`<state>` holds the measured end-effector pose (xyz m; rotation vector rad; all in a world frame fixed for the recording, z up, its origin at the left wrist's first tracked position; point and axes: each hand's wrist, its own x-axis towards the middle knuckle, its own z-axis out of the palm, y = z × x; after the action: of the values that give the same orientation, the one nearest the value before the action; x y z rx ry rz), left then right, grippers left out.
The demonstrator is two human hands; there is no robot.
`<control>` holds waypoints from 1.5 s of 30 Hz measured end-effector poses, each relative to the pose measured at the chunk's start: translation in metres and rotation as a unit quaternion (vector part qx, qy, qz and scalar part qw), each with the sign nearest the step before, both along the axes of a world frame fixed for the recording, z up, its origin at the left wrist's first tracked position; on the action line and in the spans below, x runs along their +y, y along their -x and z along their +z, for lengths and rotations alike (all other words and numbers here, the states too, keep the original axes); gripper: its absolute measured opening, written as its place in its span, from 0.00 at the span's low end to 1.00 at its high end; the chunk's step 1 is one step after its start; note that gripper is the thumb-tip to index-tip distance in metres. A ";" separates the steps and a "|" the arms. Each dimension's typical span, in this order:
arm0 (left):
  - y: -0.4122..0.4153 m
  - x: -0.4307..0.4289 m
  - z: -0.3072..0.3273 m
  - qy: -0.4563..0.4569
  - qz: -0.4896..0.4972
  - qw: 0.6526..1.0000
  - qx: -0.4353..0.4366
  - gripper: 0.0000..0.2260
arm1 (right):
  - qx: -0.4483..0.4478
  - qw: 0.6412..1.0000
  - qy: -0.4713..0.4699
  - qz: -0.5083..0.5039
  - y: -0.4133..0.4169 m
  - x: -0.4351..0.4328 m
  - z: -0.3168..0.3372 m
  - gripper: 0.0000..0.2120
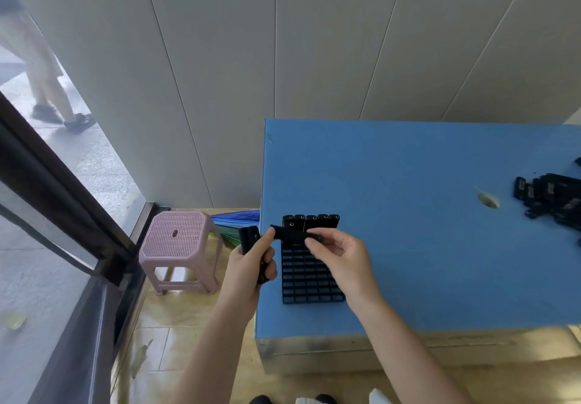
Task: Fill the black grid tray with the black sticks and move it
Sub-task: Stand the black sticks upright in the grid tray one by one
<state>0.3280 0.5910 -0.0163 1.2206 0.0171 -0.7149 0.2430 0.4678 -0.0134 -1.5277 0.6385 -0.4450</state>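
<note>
Glass [103,164] in a dark frame [59,183] takes the left side of the picture, and in the upper left a person's legs [44,67] show on the pavement outside. Right of the glass, on the tiled floor, stands a pink stool [180,246]. Next comes the left hand [251,265], just off the left edge of the blue table [424,246]. Its fingers are curled round a bundle of black sticks [248,238], and one finger stretches up to the left end of a single stick [295,236]. This stick is held level over the far part of the black grid tray [309,281]. The tray lies flat on the table near its left edge, in the lower middle of the picture. Its far end holds a row of sticks [311,222] standing upright, and the nearer rows show open cells. The right hand [339,256] pinches the right part of the level stick between thumb and fingertips, with the other fingers loosely bent. Further right there is a hole [488,200] in the table top, and at the right edge lies a pile of black sticks [553,202], well apart from the tray.
</note>
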 end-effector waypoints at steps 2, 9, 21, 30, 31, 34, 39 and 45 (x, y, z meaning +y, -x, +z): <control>-0.001 0.003 -0.004 -0.010 -0.010 1.000 0.016 0.06 | 0.006 0.998 0.054 -0.032 0.004 -0.015 0.000 0.07; -0.001 0.011 -0.013 -0.007 -0.017 0.997 0.071 0.04 | 0.073 0.944 0.322 0.011 0.001 -0.037 -0.005 0.07; -0.005 0.021 -0.022 -0.001 -0.011 0.997 0.073 0.10 | 0.073 0.899 0.421 0.095 -0.025 -0.037 -0.012 0.06; -0.005 0.019 -0.019 -0.017 -0.001 0.998 0.058 0.12 | 0.070 0.855 0.494 0.144 -0.036 -0.042 -0.006 0.04; -0.004 0.019 -0.018 -0.028 -0.002 0.998 0.050 0.12 | 0.067 0.853 0.496 0.145 -0.036 -0.041 -0.007 0.04; -0.001 0.017 -0.016 -0.066 -0.010 0.998 0.016 0.11 | 0.063 0.846 0.511 0.140 -0.035 -0.041 -0.009 0.04; 0.001 0.014 -0.011 -0.080 -0.010 0.997 -0.001 0.10 | 0.024 0.881 0.466 0.084 -0.027 -0.029 -0.007 0.03; 0.003 0.008 -0.010 -0.084 -0.008 0.996 -0.006 0.12 | 0.086 0.972 0.154 0.156 -0.008 0.003 -0.003 0.07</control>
<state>0.3246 0.5993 -0.0264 1.3867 0.0585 -0.7320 0.2511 0.4704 -0.0167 -1.9406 0.4625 -0.1763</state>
